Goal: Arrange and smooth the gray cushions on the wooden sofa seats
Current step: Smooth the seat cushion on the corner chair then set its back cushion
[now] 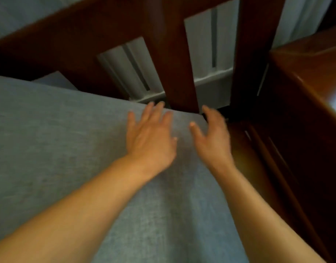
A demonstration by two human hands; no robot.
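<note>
Both hands out over gray cushion (68, 149), near its far right corner. Left hand (150, 135) flat, fingers spread straight, palm down on fabric, fingertips at back edge. Right hand (210, 135) just beside it at corner, fingers loosely spread, holding nothing; contact with fabric unclear, blurred. Cushion lying on sofa seat under both forearms, back edge against wooden backrest slats (172, 63), right edge along wooden armrest (305, 82). Looks mostly seated, surface fairly smooth, faint creases toward near side. Probably left: tucking this corner, final smoothing. Other cushions out of view.
</note>
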